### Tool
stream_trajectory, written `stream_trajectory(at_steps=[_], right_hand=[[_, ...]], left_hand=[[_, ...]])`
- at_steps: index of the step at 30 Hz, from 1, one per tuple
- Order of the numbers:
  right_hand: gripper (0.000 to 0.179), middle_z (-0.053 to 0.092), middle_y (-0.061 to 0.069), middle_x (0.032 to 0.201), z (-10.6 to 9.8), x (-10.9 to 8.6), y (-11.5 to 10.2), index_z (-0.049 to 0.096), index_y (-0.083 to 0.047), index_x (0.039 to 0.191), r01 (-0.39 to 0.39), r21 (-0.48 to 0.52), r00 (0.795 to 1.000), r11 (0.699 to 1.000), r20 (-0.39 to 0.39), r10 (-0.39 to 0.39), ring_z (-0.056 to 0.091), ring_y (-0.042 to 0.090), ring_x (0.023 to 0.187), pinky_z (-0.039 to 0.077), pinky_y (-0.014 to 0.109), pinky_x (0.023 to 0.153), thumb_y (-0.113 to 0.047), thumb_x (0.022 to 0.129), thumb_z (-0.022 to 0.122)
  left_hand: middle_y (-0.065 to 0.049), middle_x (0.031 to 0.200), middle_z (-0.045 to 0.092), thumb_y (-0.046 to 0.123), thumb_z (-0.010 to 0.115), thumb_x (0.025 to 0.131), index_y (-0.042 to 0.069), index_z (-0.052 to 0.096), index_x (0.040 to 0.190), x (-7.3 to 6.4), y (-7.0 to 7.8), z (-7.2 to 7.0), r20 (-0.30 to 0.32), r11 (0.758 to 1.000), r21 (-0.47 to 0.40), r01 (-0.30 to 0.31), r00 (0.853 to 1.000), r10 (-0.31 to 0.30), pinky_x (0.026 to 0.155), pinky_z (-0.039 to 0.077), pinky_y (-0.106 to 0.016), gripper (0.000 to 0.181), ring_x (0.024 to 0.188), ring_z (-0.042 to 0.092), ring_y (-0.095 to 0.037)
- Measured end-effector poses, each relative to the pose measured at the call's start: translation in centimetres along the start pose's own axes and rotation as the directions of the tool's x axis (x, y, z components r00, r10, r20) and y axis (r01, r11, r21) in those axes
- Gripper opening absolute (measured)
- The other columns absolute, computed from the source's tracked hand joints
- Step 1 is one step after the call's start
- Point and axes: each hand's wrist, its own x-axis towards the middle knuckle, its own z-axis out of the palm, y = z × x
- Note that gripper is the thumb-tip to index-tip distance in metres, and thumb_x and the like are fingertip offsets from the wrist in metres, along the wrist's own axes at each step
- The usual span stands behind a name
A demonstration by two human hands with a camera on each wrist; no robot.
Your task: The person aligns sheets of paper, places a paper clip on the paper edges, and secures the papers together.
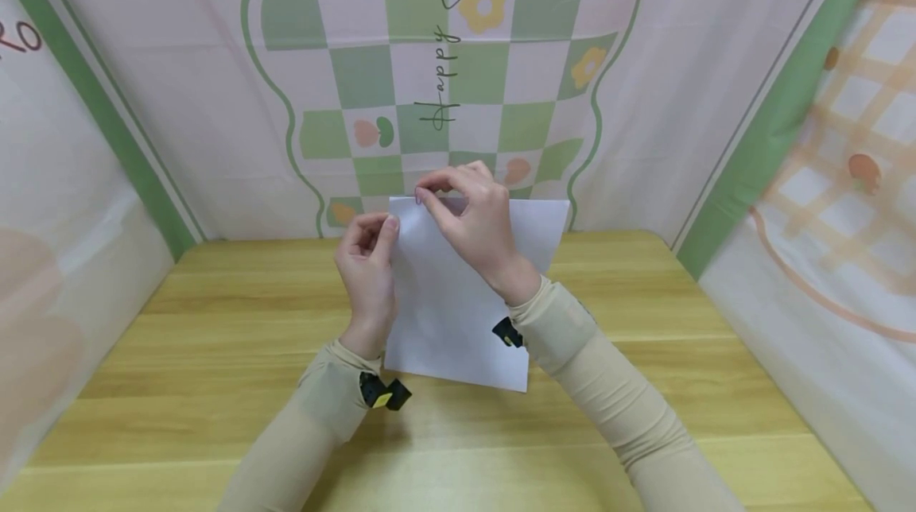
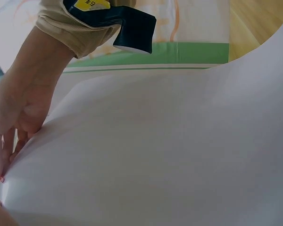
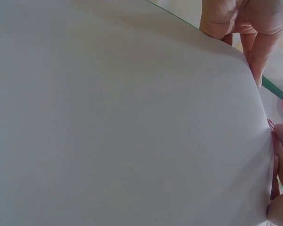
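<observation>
A white sheet of paper [image 1: 458,297] is held up in front of me; whether it is more than one sheet I cannot tell. My left hand [image 1: 368,265] grips its left edge near the upper corner, thumb on the near face. Along the top edge, close to that corner, my right hand [image 1: 475,214] pinches a small pinkish-red paper clip [image 3: 270,124] between thumb and index finger. The clip's wire loop touches the paper's edge. In the left wrist view the paper hides most of the left hand, and only the thumb [image 2: 0,216] shows.
A wooden table [image 1: 215,385] lies below the paper. Behind it hangs a checkered cloth [image 1: 415,75] with flowers and lettering, and printed cloth walls [image 1: 823,202] stand at both sides. Each wrist carries a small black camera [image 1: 385,393].
</observation>
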Motion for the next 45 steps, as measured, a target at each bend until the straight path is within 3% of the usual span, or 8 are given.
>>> stream_trajectory(at_steps=[9,18,30,35,41,45], right_hand=[[0.008,0.072,0.001,0.081,0.03,-0.08,0.06,0.074,-0.009,0.086,-0.006,0.002,1.0,1.0,-0.002,0.006,0.054,0.019,0.079,0.039,0.028,0.07,-0.016,0.085,0.07],[0.007,0.072,0.002,0.082,0.0,-0.07,0.04,0.074,-0.009,0.086,0.0,-0.003,1.0,1.0,0.005,0.0,0.054,0.017,0.08,0.039,0.028,0.072,-0.015,0.084,0.071],[0.006,0.072,0.002,0.082,0.01,0.01,0.07,0.073,-0.009,0.086,0.023,-0.015,1.0,1.0,0.007,-0.022,0.055,0.017,0.082,0.041,0.03,0.074,-0.014,0.084,0.071],[0.006,0.071,0.002,0.083,-0.02,-0.05,0.01,0.073,-0.009,0.087,0.022,-0.022,1.0,0.999,0.016,-0.022,0.054,0.017,0.083,0.042,0.029,0.074,-0.014,0.085,0.07],[0.006,0.071,0.003,0.083,-0.07,-0.04,0.1,0.072,-0.008,0.087,0.023,-0.023,0.999,0.999,0.022,-0.023,0.054,0.018,0.083,0.041,0.03,0.074,-0.013,0.085,0.07],[0.006,0.071,0.003,0.083,-0.09,-0.06,0.1,0.072,-0.008,0.087,0.029,-0.025,0.999,0.999,0.027,-0.028,0.054,0.018,0.082,0.042,0.03,0.074,-0.013,0.084,0.07]], left_hand=[[-0.008,0.091,0.059,0.012,0.066,0.089,-0.004,0.062,0.098,-0.04,0.06,-0.02,0.003,1.0,0.006,0.007,1.0,-0.007,0.071,0.044,-0.02,0.019,0.079,0.052,-0.015],[-0.01,0.091,0.059,0.011,0.067,0.088,0.005,0.065,0.091,-0.04,0.04,0.04,-0.005,1.0,-0.01,0.005,1.0,-0.005,0.071,0.044,-0.02,0.007,0.079,0.053,-0.014],[-0.001,0.086,0.058,0.008,0.066,0.088,0.009,0.066,0.089,-0.09,0.22,0.21,-0.021,0.999,-0.038,0.016,1.0,-0.017,0.067,0.042,-0.019,0.002,0.077,0.051,-0.013],[-0.001,0.084,0.058,0.005,0.066,0.088,0.013,0.066,0.086,-0.06,0.25,0.27,-0.032,0.998,-0.055,0.023,0.999,-0.025,0.066,0.042,-0.018,0.008,0.075,0.051,-0.012],[0.0,0.083,0.058,0.004,0.065,0.088,0.006,0.066,0.088,0.0,0.15,0.3,-0.038,0.998,-0.062,0.025,0.999,-0.027,0.065,0.043,-0.018,0.003,0.074,0.051,-0.011],[0.0,0.082,0.057,0.003,0.065,0.088,0.011,0.066,0.085,-0.01,0.18,0.34,-0.042,0.997,-0.074,0.022,0.999,-0.025,0.064,0.042,-0.017,0.008,0.074,0.05,-0.011]])
